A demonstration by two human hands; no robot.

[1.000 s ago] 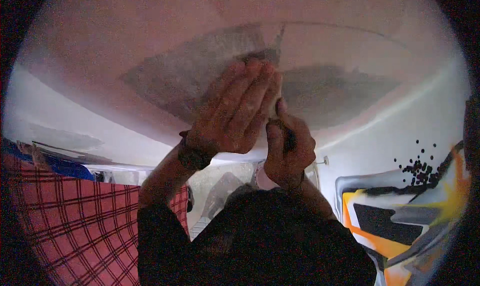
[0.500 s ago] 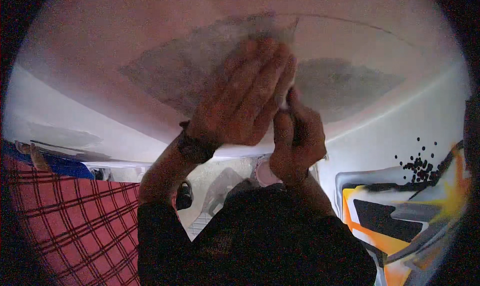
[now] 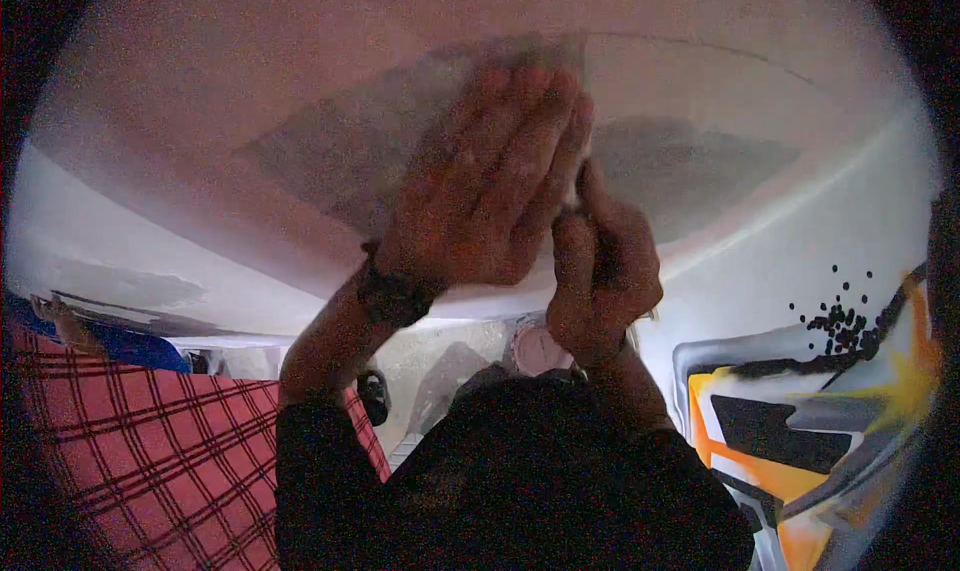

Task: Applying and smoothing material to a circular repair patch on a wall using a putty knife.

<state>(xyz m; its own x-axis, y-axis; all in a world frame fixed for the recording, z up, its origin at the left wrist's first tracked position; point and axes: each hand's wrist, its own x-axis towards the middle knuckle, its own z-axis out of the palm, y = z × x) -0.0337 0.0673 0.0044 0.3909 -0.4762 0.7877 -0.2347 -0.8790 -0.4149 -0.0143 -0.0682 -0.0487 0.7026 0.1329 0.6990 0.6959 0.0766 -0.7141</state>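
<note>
My left hand (image 3: 480, 186) lies flat against the pale pinkish wall (image 3: 700, 81), its fingers stretched out and together over a dark grey patch (image 3: 330, 151). A dark band is around that wrist. Close beside its edge, my right hand (image 3: 605, 266) is closed in a pinch. Between the two hands shows a bit of something small and white (image 3: 574, 196); its kind cannot be made out. A second grey patch (image 3: 680, 166) is on the wall to the right of my hands, and a thin dark curved line (image 3: 700, 43) runs above it.
A round pink-topped container (image 3: 540, 349) stands below my hands, and a dark shoe-like object (image 3: 373, 396) is left of it. Red plaid cloth (image 3: 150, 451) and a blue shape (image 3: 145, 352) are at the left. Orange, black and grey painted shapes (image 3: 780, 431) cover the right wall.
My right hand has shifted slightly right and down. My left hand stays flat on the wall, nearly in place. The plaid cloth reaches farther right beside my left arm.
</note>
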